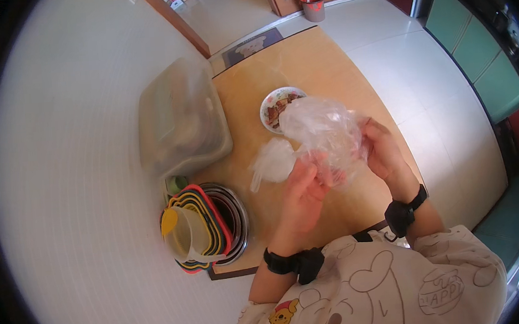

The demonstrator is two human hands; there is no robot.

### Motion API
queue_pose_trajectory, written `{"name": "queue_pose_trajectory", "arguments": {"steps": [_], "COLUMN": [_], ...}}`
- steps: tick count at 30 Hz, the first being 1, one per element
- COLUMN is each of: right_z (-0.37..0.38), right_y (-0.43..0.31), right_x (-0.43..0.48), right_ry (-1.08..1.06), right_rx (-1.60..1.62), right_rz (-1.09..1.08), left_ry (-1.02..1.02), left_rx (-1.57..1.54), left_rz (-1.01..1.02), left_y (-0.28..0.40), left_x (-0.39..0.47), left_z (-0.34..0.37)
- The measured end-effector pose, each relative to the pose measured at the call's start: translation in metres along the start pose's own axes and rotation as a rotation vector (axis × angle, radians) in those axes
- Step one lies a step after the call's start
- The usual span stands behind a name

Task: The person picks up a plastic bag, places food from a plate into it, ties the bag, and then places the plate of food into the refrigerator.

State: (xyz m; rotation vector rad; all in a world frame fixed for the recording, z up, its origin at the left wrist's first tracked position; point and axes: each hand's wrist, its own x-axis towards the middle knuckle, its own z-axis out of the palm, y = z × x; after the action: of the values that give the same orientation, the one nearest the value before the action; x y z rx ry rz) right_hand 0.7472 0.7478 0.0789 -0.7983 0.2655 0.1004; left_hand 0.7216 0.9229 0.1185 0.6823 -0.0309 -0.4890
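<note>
A clear, crumpled plastic bag (324,121) is spread between my two hands above the wooden table. My left hand (304,190) grips its near left side, fingers partly covered by the film. On the right edge, my right hand (379,149) pinches the plastic. Whether anything is inside the bag cannot be made out. Just left of it, a knotted white plastic bag (275,160) rests on the tabletop. Beyond, a flower-patterned bowl (268,103) holds brown pieces that look like sliced meat; the clear bag hides part of it.
A lidded translucent storage box (184,122) stands against the wall at left. Nearer are nested colourful baskets (220,219) with metal basins (244,221) and a plastic measuring cup (190,234). The wooden table (298,64) ends at right above a tiled floor. A bin (313,9) stands beyond.
</note>
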Motion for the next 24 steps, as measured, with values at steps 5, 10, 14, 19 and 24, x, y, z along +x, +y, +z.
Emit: {"name": "queue_pose_trajectory", "arguments": {"steps": [5, 10, 14, 19, 24], "right_z": [-0.014, -0.031, -0.038, -0.003, -0.004], "right_y": [0.024, 0.071, 0.087, 0.094, 0.083], "right_x": [-0.01, -0.032, -0.024, -0.026, -0.01], "right_ry": [-0.007, -0.686, -0.437, -0.604, -0.278], "right_rx": [-0.536, -1.111, -1.591, -1.651, -1.143], "right_rz": [0.192, 0.086, -0.131, -0.064, -0.146], "left_ry": [0.001, 0.029, 0.408, 0.393, 0.581], "left_rx": [0.358, 1.06, 0.169, 0.522, 0.029], "left_rz": [-0.289, 0.005, -0.078, -0.112, 0.002], "left_y": [-0.023, -0.068, -0.032, -0.051, -0.049], "left_x": [-0.021, -0.05, -0.056, -0.056, -0.058], "left_z": [-0.069, -0.142, -0.091, -0.113, -0.123]}}
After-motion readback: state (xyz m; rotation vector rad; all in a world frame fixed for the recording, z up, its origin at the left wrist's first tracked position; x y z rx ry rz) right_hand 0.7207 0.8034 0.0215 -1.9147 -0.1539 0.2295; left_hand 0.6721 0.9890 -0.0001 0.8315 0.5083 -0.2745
